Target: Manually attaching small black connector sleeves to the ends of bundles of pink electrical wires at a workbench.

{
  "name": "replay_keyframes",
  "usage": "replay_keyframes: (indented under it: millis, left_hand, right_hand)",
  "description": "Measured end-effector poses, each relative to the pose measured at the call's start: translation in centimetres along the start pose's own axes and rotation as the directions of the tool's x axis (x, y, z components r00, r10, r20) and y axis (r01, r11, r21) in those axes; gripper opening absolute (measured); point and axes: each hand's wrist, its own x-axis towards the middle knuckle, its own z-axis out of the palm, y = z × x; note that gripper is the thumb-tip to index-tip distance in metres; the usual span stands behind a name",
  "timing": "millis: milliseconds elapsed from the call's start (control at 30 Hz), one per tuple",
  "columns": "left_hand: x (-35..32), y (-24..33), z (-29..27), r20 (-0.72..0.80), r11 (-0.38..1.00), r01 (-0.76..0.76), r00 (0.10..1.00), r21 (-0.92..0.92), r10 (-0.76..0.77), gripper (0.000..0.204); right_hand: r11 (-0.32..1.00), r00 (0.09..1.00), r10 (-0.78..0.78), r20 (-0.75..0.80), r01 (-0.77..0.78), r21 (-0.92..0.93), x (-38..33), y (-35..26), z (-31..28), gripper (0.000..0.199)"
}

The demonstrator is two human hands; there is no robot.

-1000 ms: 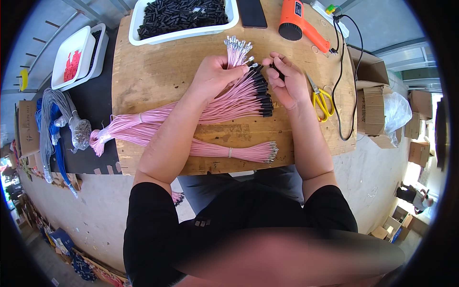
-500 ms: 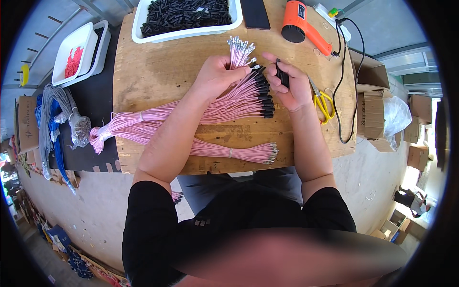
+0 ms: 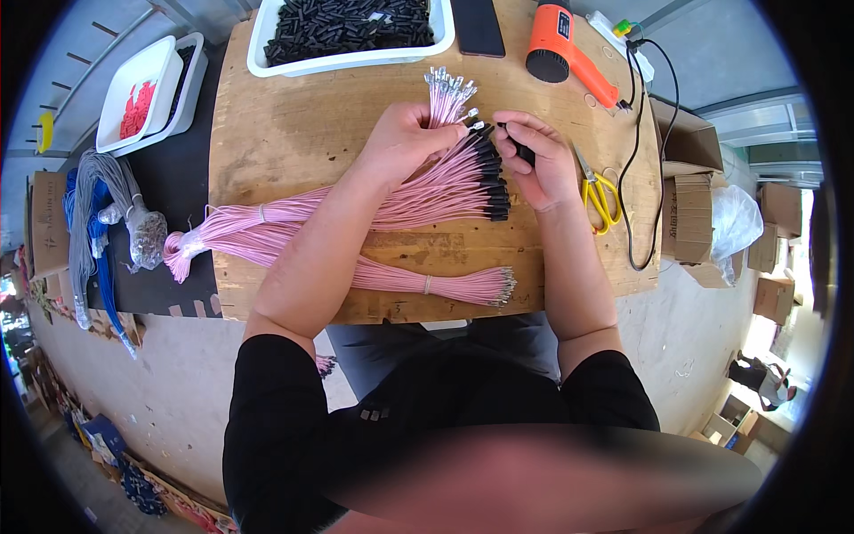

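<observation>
My left hand (image 3: 411, 142) is closed around a bunch of pink wires (image 3: 442, 107), whose bare silvery terminals fan out above the fist. One terminal (image 3: 478, 125) sticks out to the right past my thumb. In my right hand (image 3: 544, 160) are small black sleeves (image 3: 523, 153), partly hidden by the fingers; thumb and forefinger come together close to that terminal, apart from it. Below the left hand lie more pink wires (image 3: 427, 191) with black sleeves (image 3: 494, 182) on their ends. A separate tied pink wire bundle (image 3: 445, 282) rests nearer the table's front edge.
A white tray (image 3: 356, 64) of black sleeves and a dark phone (image 3: 480, 28) stand at the back. An orange heat gun (image 3: 569, 53), its black cord (image 3: 628, 178) and yellow-handled scissors (image 3: 602, 198) lie right. Left are grey wires (image 3: 87, 205) and a tray of red pieces (image 3: 137, 111).
My right hand's thumb and fingers have closed in around the black sleeves, which had shown more openly in the palm. My left hand stays nearly still on the wires.
</observation>
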Motion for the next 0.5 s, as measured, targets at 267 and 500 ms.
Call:
replay_keyframes:
  millis: [267,500]
  left_hand:
    - [0.26,-0.33,-0.20,0.006,1.000,0.018,1.000,-0.013,-0.018,0.013]
    - [0.25,-0.40,-0.20,0.009,1.000,-0.006,1.000,0.024,0.006,0.013]
  right_hand:
    - [0.988,0.995,-0.082,-0.048,0.076,-0.131,-0.04,0.67,0.32,0.017]
    - [0.983,0.996,-0.073,-0.053,0.063,-0.172,-0.20,0.82,0.78,0.015]
